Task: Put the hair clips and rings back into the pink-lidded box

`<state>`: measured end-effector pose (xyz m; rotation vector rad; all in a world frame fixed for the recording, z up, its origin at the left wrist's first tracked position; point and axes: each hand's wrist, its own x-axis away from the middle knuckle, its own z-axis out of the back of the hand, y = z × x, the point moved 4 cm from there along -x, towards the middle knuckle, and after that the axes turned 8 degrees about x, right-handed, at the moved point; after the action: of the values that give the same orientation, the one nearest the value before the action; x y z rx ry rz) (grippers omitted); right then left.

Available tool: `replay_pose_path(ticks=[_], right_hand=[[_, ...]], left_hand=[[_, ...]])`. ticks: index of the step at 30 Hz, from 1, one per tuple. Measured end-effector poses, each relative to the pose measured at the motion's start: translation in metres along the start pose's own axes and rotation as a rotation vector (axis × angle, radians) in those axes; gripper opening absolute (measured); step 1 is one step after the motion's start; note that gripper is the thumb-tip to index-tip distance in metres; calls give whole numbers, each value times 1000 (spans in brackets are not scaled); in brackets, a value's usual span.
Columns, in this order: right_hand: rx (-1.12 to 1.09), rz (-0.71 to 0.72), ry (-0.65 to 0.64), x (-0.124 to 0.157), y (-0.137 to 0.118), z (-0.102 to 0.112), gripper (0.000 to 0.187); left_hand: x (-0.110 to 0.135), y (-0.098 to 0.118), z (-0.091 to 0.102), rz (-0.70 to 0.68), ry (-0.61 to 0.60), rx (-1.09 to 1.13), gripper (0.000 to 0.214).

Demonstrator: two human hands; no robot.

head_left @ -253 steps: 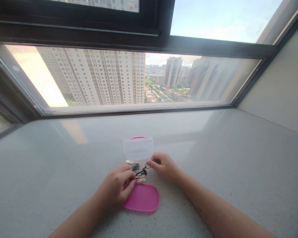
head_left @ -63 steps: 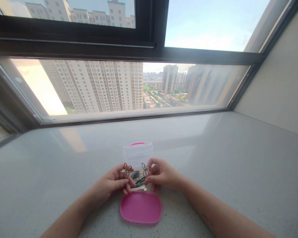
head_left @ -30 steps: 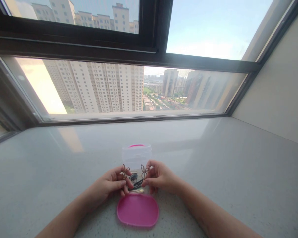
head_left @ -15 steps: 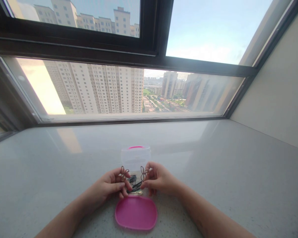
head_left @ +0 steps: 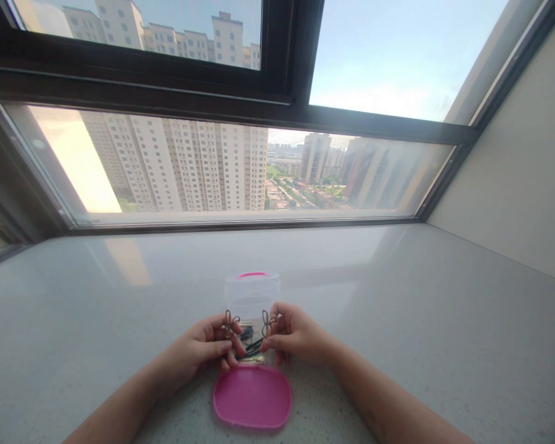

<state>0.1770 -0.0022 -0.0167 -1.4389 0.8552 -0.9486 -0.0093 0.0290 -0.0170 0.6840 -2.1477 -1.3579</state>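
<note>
My left hand (head_left: 201,348) pinches a small brown rabbit-shaped wire clip (head_left: 231,320) upright. My right hand (head_left: 296,336) pinches a matching rabbit-shaped clip (head_left: 268,320) the same way, a short gap apart. Between the hands, on the counter, lies a small heap of dark hair clips (head_left: 250,346). Just behind them stands a clear plastic container (head_left: 252,293) with a pink part at its far rim. A pink oval lid (head_left: 253,396) lies flat in front of both hands.
The pale speckled stone sill (head_left: 420,320) stretches to both sides. A dark-framed window (head_left: 240,111) runs along the back, with tower blocks outside. A plain wall (head_left: 522,179) rises on the right.
Earlier both hands were down at the heap of clips; each has since lifted a rabbit-shaped clip and holds it upright. In the last second the hands hardly moved.
</note>
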Motion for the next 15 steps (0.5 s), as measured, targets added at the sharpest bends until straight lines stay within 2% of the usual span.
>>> replay_pose_path(ticks=[15], right_hand=[[-12,-41,11,1,-2,0,50]], left_hand=[[1,0,0,-6,10,14,26]])
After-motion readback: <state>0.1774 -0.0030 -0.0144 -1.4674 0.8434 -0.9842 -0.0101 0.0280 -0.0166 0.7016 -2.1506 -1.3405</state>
